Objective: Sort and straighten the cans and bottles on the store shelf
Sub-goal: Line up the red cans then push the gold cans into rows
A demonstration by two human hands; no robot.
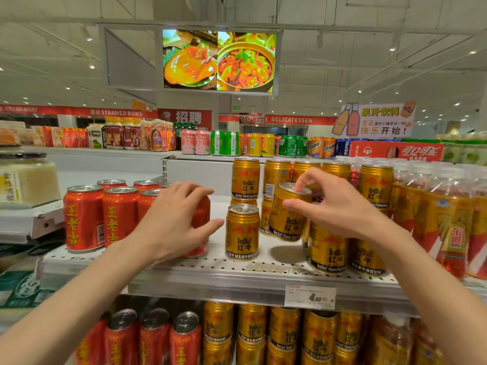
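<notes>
The right hand (332,206) pinches a tilted gold can (287,214) by its rim, apparently lifting it for repositioning on the shelf (237,272). The left hand (174,222) curls round a red can (200,225), probably steadying it.

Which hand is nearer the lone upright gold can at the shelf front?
Left. The left hand wraps a red can, its thumb almost touching the gold can; the right hand holds a tilted can beyond it.

Two hands (174,222). On the perforated shelf (237,270): about seven red cans (83,219), roughly a dozen gold cans (242,231); rear ones partly hidden, exact counts unclear.
</notes>
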